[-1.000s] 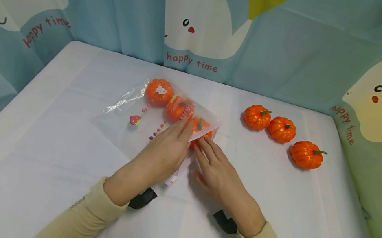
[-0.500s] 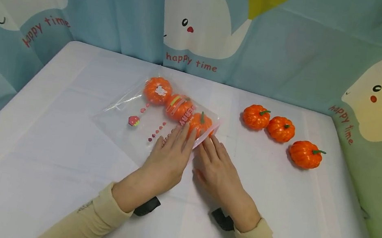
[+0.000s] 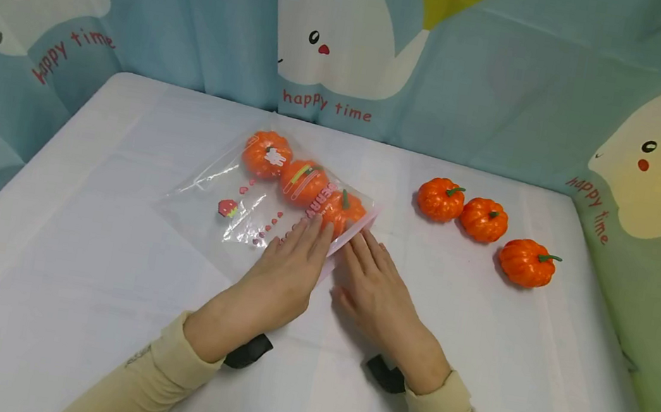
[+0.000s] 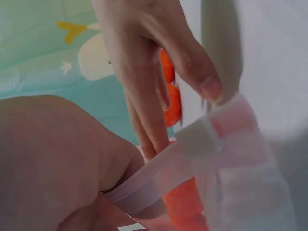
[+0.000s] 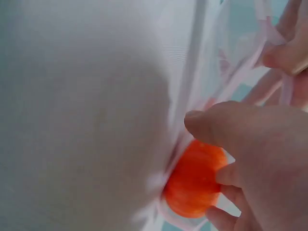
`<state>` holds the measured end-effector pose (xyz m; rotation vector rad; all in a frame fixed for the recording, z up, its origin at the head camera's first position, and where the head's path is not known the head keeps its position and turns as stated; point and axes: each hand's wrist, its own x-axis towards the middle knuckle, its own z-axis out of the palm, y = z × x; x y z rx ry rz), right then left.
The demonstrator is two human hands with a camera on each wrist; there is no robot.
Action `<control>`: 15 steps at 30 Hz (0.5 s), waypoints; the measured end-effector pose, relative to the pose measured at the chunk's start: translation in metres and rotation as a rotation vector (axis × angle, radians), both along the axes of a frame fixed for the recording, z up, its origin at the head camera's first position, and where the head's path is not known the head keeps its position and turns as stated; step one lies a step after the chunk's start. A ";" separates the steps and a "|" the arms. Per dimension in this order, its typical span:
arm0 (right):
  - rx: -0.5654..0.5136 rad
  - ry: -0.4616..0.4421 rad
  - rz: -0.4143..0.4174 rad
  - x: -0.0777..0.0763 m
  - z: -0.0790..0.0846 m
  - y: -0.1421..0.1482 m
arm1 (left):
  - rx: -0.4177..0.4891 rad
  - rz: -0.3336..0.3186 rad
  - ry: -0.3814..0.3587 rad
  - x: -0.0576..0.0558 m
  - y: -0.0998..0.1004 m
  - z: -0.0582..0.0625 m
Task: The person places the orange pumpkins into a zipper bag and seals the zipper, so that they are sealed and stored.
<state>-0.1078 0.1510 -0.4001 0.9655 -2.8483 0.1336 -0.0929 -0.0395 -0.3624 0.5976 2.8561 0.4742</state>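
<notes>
A clear zip bag (image 3: 194, 218) printed with strawberries lies on the table, its pink-edged mouth facing right. Inside show small orange toy pumpkins (image 3: 303, 186), in a slanting row. My left hand (image 3: 281, 280) lies over the bag near the mouth; the right wrist view shows its thumb and fingers (image 5: 286, 55) pinching the rim. At the opening, my right hand (image 3: 378, 295) has its fingertips against the pumpkin (image 5: 195, 180) nearest the mouth, thumb held apart from it. The bag's pale slider (image 4: 199, 138) shows in the left wrist view.
Three more toy pumpkins, the left one (image 3: 439, 199), the middle one (image 3: 483, 220) and the right one (image 3: 525, 264), sit on the white table (image 3: 73, 253) at the back right. A curtain with whales (image 3: 205, 16) hangs behind the table.
My left hand has drawn back from over the pumpkin nearest the mouth, its fingers now more spread along the bag. That pumpkin shows more fully through the plastic. The right hand has barely moved.
</notes>
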 end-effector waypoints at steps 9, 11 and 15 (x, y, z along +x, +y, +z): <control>0.006 -0.017 0.040 0.005 0.012 0.001 | 0.010 0.000 0.024 -0.003 -0.002 0.005; 0.005 -0.024 0.035 0.005 0.012 0.001 | 0.012 -0.006 0.023 -0.003 -0.003 0.005; 0.010 -0.029 0.021 0.002 0.009 0.002 | 0.019 -0.023 0.005 -0.003 -0.005 0.005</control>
